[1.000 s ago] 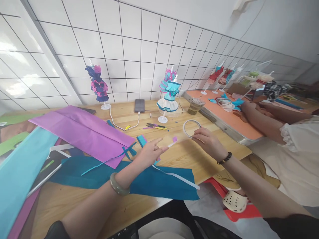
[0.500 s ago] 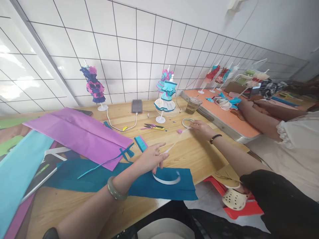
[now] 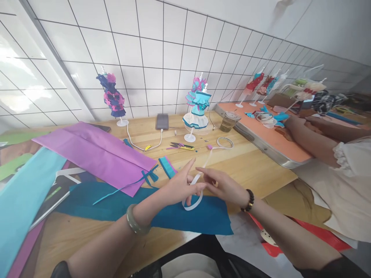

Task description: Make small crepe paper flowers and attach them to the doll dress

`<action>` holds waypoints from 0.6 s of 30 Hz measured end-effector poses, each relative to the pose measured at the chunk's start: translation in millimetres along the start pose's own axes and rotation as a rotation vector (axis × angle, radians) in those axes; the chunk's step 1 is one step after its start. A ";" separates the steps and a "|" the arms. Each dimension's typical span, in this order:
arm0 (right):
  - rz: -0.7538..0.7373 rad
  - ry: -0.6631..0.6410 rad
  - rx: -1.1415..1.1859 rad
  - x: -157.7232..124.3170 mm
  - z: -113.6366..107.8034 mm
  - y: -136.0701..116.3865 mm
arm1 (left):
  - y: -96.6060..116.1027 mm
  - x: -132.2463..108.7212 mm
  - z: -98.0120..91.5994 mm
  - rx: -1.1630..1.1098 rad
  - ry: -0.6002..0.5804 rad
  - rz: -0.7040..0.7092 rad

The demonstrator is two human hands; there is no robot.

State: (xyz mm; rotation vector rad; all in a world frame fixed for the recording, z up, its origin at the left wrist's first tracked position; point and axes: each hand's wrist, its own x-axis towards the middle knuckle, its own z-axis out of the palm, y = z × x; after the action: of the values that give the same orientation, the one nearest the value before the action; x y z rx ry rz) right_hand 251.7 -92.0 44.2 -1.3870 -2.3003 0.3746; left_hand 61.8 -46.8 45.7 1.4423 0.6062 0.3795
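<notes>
A narrow white tape [image 3: 191,208] hangs in a loop from my left hand [image 3: 178,188], above a strip of teal cloth [image 3: 116,202]. My left thumb and curled fingers grip the tape, with the index finger stretched out. My right hand [image 3: 224,187] faces it, its fingers partly extended and apart beside the tape. From between the hands the tape runs up to the tape roll [image 3: 227,148], lying flat on the wooden table [image 3: 246,166]. A small pink piece [image 3: 210,147] sits by the roll.
Pink-purple cloth [image 3: 92,154] and light blue cloth [image 3: 34,200] lie on the left. Yellow-handled thread snips [image 3: 185,146], small dress stands [image 3: 189,137] and a drink cup [image 3: 230,121] stand or lie farther back. Another person's arm [image 3: 310,135] rests over an orange table [image 3: 266,137].
My right hand has left the tape roll and come back toward my left hand. The roll now lies free on the table. The tape loop below my left hand has swung closer in.
</notes>
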 end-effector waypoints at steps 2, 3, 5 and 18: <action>-0.018 -0.021 -0.005 1.8 0.7 -9.7 | 3.5 -3.0 3.6 0.054 -0.022 0.032; -0.018 -0.013 -0.022 2.9 -1.1 -7.4 | 5.2 -3.7 3.7 0.095 -0.015 0.058; 0.008 0.033 -0.065 4.6 -9.0 9.0 | 7.0 -2.9 -0.9 0.222 0.066 0.116; 0.705 0.722 0.251 -44.1 -57.1 140.1 | -36.7 20.9 -87.0 0.855 0.893 0.116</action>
State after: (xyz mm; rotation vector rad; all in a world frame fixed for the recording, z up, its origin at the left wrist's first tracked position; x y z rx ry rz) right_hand 405.7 -65.4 23.2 -1.7860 -1.1218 0.2824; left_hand 22.3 31.3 4.5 2.1068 1.5345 0.9517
